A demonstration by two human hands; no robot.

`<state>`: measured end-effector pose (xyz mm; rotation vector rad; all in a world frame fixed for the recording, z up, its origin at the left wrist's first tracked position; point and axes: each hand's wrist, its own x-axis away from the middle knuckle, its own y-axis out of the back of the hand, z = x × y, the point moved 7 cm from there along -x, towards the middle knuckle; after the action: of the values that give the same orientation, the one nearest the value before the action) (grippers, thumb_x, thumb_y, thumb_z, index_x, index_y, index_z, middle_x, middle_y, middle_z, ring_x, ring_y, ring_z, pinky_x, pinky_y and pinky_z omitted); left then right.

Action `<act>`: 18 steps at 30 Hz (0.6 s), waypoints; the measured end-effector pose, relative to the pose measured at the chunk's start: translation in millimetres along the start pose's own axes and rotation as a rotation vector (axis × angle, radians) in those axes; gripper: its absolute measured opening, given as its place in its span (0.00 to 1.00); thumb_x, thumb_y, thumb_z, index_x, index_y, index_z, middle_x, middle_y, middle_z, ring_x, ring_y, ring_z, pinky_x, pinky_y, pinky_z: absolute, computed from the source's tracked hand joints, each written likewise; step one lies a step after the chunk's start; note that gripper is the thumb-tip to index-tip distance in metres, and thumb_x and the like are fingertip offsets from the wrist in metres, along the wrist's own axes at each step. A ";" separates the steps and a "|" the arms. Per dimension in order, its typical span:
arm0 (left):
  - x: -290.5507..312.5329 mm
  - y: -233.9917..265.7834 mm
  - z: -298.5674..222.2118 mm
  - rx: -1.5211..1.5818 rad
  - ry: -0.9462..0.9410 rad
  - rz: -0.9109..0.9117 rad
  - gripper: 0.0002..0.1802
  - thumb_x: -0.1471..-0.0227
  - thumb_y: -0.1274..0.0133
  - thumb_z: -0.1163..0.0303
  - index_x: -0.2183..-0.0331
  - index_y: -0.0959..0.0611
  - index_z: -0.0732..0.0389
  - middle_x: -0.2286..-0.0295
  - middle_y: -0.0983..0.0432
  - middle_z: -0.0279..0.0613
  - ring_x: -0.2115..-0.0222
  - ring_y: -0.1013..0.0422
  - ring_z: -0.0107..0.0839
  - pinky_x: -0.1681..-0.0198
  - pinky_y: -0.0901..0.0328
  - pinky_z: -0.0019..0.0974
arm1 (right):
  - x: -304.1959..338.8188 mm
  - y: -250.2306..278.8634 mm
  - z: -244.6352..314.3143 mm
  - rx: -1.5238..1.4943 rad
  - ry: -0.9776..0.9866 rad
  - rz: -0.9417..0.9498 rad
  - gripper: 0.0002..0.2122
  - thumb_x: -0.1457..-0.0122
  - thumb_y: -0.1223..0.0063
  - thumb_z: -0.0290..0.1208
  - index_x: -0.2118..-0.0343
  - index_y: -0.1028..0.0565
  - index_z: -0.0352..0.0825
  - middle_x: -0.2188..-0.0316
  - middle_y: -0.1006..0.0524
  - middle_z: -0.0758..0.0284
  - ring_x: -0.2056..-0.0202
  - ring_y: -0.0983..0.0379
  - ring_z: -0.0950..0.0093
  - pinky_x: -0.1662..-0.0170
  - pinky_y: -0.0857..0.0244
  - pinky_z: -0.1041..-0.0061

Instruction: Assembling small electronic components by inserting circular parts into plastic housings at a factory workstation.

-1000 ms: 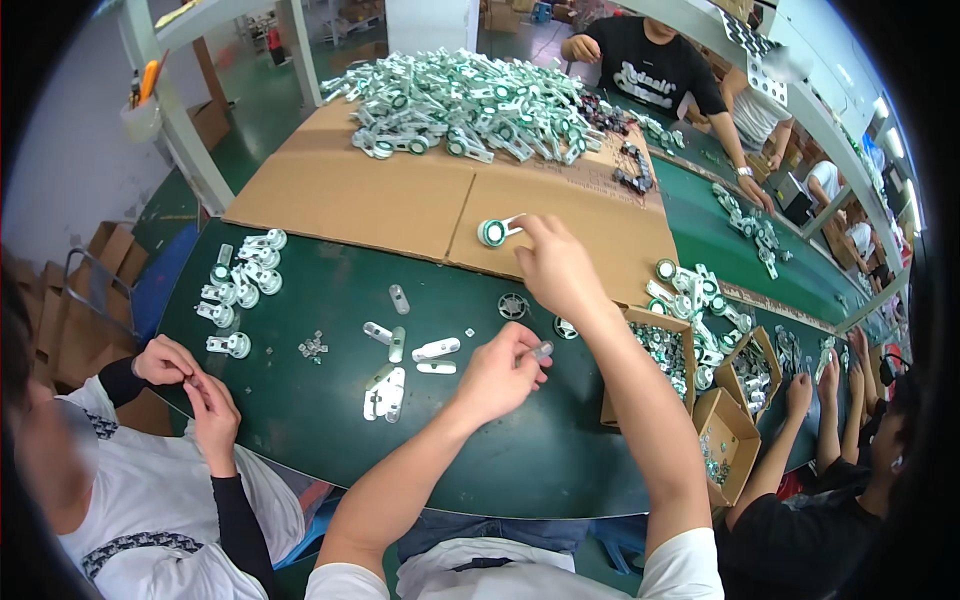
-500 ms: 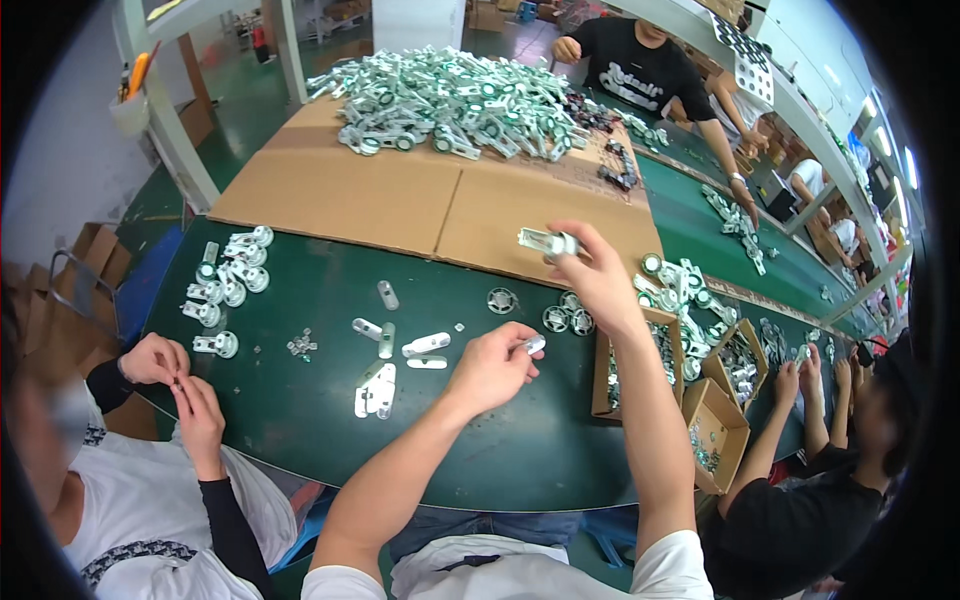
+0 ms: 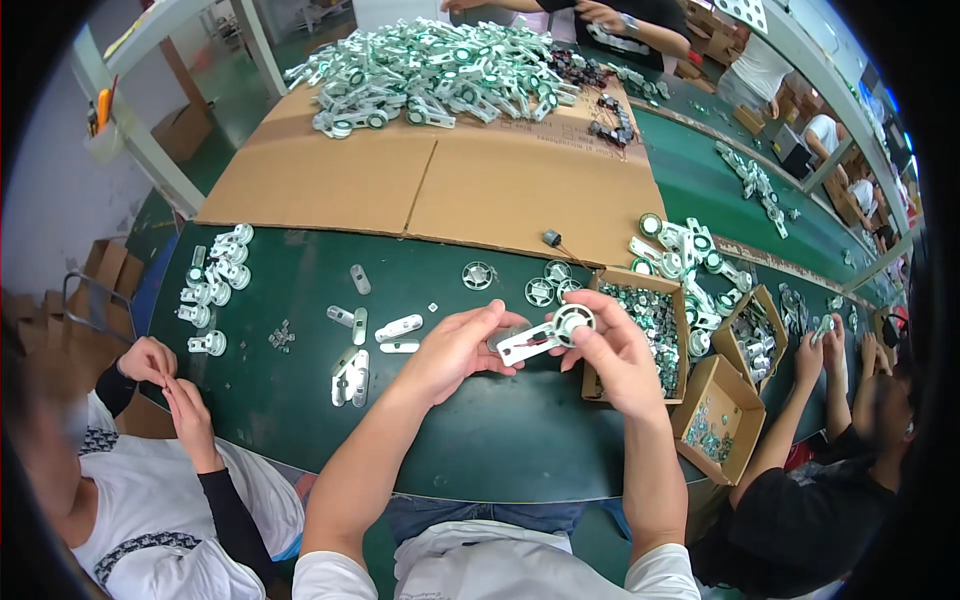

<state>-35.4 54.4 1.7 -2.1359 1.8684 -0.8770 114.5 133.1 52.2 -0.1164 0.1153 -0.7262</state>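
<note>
Above the dark green table, my right hand (image 3: 622, 358) pinches a white plastic part (image 3: 528, 345) with a flat arm and a round ring end with a green rim. Close to its flat end, my left hand (image 3: 450, 355) is closed around a small silver oval cover (image 3: 505, 336), partly hidden by fingers and by the white part. The two pieces overlap in view; I cannot tell whether they touch. Left of my hands lie several silver oval covers (image 3: 400, 328) and a small stack of white pieces (image 3: 350, 378). Round spoked rings (image 3: 478, 275) lie beyond my hands.
A large heap of white-and-green parts (image 3: 430, 75) rests on a cardboard sheet (image 3: 320, 185). At right stand open boxes of small parts (image 3: 686, 340) (image 3: 745, 440). A small dark motor with a wire (image 3: 552, 238) lies by the cardboard edge. Co-workers sit on both sides.
My right hand has come down and toward me with the white part, its ring end now showing. My left hand has shifted slightly left and met it. The view has shifted a little.
</note>
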 end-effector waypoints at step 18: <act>11.2 -12.6 -4.5 -0.024 -0.055 0.094 0.20 0.35 0.56 0.58 0.56 0.22 0.66 0.66 0.23 0.42 0.68 0.25 0.28 0.62 0.29 0.31 | -1.2 -9.9 -9.8 0.035 -0.034 0.011 0.17 0.34 0.51 0.28 0.44 0.34 0.31 0.63 0.23 0.68 0.64 0.26 0.80 0.64 0.33 0.81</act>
<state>-26.6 47.4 15.1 -2.0456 1.9441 -0.7727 105.8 126.0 44.1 -0.0951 0.0703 -0.7151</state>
